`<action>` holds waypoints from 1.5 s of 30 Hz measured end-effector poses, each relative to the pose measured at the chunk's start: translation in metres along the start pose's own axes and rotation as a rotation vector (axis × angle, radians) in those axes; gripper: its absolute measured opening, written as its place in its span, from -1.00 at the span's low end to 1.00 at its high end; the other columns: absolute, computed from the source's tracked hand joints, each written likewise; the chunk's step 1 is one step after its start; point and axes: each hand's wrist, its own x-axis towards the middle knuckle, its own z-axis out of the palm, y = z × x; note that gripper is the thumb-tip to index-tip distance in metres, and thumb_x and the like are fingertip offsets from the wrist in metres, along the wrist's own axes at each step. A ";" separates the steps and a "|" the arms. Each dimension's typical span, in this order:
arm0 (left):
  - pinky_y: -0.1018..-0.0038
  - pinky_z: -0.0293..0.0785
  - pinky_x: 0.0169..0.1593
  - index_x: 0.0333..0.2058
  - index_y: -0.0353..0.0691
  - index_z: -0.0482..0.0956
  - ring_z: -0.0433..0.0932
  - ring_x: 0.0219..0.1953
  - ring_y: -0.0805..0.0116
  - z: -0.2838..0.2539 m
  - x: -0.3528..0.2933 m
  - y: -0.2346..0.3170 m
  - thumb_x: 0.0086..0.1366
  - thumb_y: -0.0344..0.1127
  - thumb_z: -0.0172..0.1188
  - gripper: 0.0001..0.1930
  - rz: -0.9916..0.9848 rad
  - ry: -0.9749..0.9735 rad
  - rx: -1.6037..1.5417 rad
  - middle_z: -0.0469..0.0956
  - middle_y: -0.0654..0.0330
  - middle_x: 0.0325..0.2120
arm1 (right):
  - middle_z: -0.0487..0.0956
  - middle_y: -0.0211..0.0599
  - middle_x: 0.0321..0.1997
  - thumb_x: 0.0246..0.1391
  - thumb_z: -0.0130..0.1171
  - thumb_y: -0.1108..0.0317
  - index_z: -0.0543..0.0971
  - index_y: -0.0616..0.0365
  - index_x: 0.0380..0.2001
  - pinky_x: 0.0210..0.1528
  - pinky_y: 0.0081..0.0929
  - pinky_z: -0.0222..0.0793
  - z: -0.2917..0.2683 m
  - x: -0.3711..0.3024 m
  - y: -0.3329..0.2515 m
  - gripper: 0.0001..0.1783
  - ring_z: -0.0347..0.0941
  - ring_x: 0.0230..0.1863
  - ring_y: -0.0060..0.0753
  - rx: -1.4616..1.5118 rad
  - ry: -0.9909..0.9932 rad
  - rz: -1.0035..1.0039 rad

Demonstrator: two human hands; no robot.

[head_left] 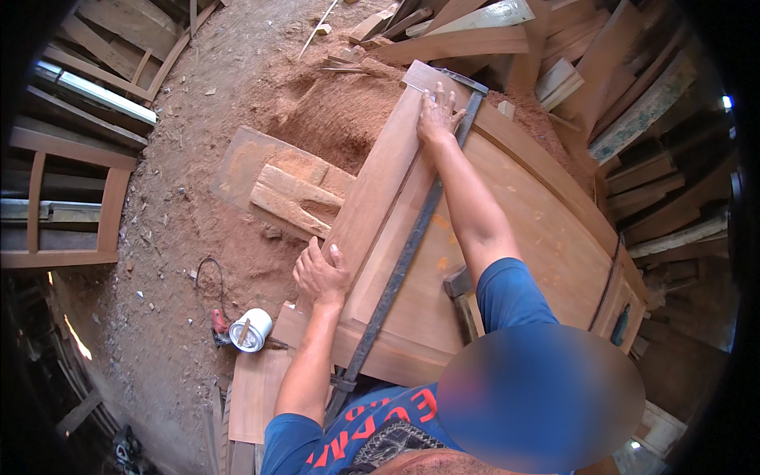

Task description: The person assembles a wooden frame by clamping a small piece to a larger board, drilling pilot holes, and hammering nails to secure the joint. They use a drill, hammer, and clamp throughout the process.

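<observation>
A wooden panel door (522, 206) lies in front of me, with a long side board (372, 194) along its left edge. My right hand (439, 119) rests on the far end of that board, fingers spread. At the board's near left edge, my left hand (322, 273) grips it, thumb on top and fingers over the outer side. A dark metal bar clamp (404, 273) spans the door between my arms, its far jaw close to my right hand. Beside my right upper arm, a hammer (459, 293) lies on the door, partly hidden.
Offcut boards (297, 194) lie on sawdust left of the door. A white can (251, 330) stands by a red power tool (220, 324) with a cord. Scrap timber (554, 47) is piled at the far right; wooden frames (71, 206) stand at left.
</observation>
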 end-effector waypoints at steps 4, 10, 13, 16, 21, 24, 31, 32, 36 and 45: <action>-0.05 0.37 0.14 0.15 -0.26 0.52 0.56 0.03 -0.11 0.000 -0.001 -0.001 0.37 0.05 0.06 -0.44 -0.011 0.004 -0.025 0.62 -0.08 -0.05 | -0.17 -0.35 0.68 0.30 -0.02 0.37 0.24 -0.16 0.50 0.49 0.59 -0.33 -0.005 0.000 -0.007 -0.31 -0.34 0.66 0.11 0.004 -0.043 0.009; -0.04 0.38 0.13 0.16 -0.26 0.49 0.56 0.02 -0.11 0.000 0.000 -0.002 0.38 0.05 0.05 -0.44 -0.003 0.004 -0.033 0.61 -0.09 -0.07 | -0.17 -0.38 0.69 0.29 0.01 0.38 0.25 -0.22 0.49 0.51 0.55 -0.31 -0.009 0.002 -0.006 -0.30 -0.32 0.66 0.09 -0.018 -0.042 -0.051; -0.02 0.39 0.13 0.17 -0.26 0.47 0.56 0.01 -0.11 -0.001 -0.001 -0.002 0.39 0.07 0.04 -0.43 0.001 -0.002 -0.026 0.60 -0.10 -0.09 | -0.13 -0.41 0.68 0.22 -0.02 0.47 0.25 -0.35 0.49 0.52 0.51 -0.27 -0.008 0.006 -0.007 -0.23 -0.29 0.66 0.04 -0.024 -0.037 -0.075; -0.02 0.38 0.13 0.18 -0.26 0.47 0.56 0.00 -0.11 -0.001 0.000 -0.002 0.39 0.07 0.04 -0.43 -0.001 -0.010 -0.028 0.60 -0.10 -0.08 | -0.13 -0.39 0.68 0.27 0.03 0.41 0.30 -0.32 0.46 0.52 0.54 -0.29 -0.009 0.013 -0.012 -0.30 -0.27 0.66 0.08 0.015 -0.040 -0.081; -0.03 0.36 0.14 0.19 -0.27 0.46 0.55 0.01 -0.11 0.000 0.000 -0.002 0.38 0.06 0.05 -0.42 -0.034 -0.040 -0.030 0.60 -0.11 -0.07 | -0.11 -0.37 0.67 0.26 0.01 0.45 0.32 -0.29 0.45 0.51 0.55 -0.26 -0.010 0.010 -0.015 -0.30 -0.24 0.65 0.08 0.067 -0.042 -0.093; -0.03 0.36 0.15 0.19 -0.27 0.46 0.55 0.02 -0.11 -0.001 0.000 0.000 0.37 0.06 0.06 -0.41 -0.028 -0.026 -0.047 0.60 -0.11 -0.06 | -0.11 -0.37 0.67 0.24 0.04 0.46 0.35 -0.35 0.43 0.51 0.54 -0.24 -0.010 0.013 -0.015 -0.29 -0.24 0.65 0.08 0.083 -0.030 -0.100; -0.03 0.37 0.15 0.20 -0.23 0.46 0.55 0.02 -0.10 0.000 -0.003 -0.004 0.38 0.09 0.03 -0.41 -0.036 -0.012 -0.051 0.61 -0.10 -0.07 | -0.05 -0.32 0.66 -0.01 0.05 0.64 0.45 -0.54 0.35 0.52 0.46 -0.19 -0.029 -0.003 -0.027 -0.10 -0.19 0.64 0.08 0.362 -0.028 -0.122; -0.04 0.37 0.15 0.21 -0.22 0.45 0.56 0.02 -0.10 0.001 0.000 -0.004 0.38 0.10 0.03 -0.41 -0.027 -0.005 -0.057 0.62 -0.08 -0.08 | 0.02 -0.16 0.63 -0.10 0.01 0.71 0.55 -0.43 0.28 0.55 0.30 -0.13 -0.031 -0.018 -0.023 -0.10 -0.14 0.62 0.09 0.406 0.058 -0.166; -0.03 0.39 0.10 0.25 -0.17 0.42 0.56 0.02 -0.07 0.003 -0.005 -0.007 0.39 0.12 0.02 -0.39 -0.017 -0.002 -0.101 0.64 -0.02 -0.10 | 0.17 0.02 0.54 -0.22 -0.01 0.74 0.69 -0.26 0.09 0.52 0.10 0.02 -0.016 -0.135 0.005 -0.18 0.04 0.54 0.14 0.581 0.095 -0.490; 0.06 0.38 0.29 0.42 -0.23 0.16 0.49 0.18 0.03 -0.047 0.002 -0.075 0.46 -0.05 0.06 -0.33 -0.053 0.004 -0.536 0.44 -0.09 0.19 | 0.35 -0.06 0.35 -0.14 0.09 0.70 0.72 -0.13 0.01 0.25 0.03 0.31 -0.042 -0.439 -0.017 -0.35 0.34 0.23 0.08 0.591 -0.515 -0.546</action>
